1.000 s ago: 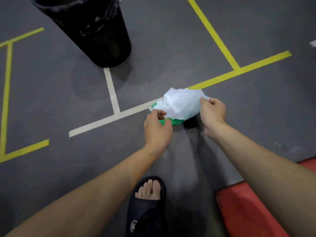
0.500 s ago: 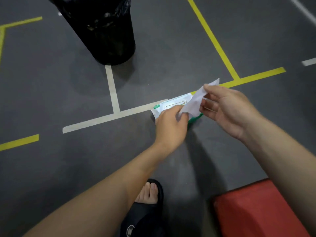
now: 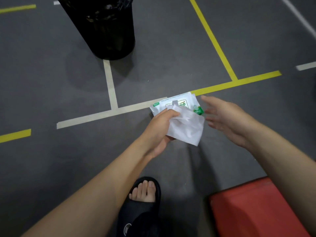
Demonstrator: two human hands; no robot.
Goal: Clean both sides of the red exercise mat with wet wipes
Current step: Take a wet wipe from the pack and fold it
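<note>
Wet wipe, crumpled, in left hand

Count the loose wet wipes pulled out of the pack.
1. The wet wipe hangs from the left hand, in front of the wipes pack on the floor. Any others inside the pack are hidden.

A black bin lined with a dark bag stands at 11 o'clock on the grey floor. Its base covers the far end of a pale tape line, which meets a second pale strip running left of centre. Yellow tape lines cross toward 1 o'clock. A bare foot in a black slide sandal rests at 6 o'clock.
</note>
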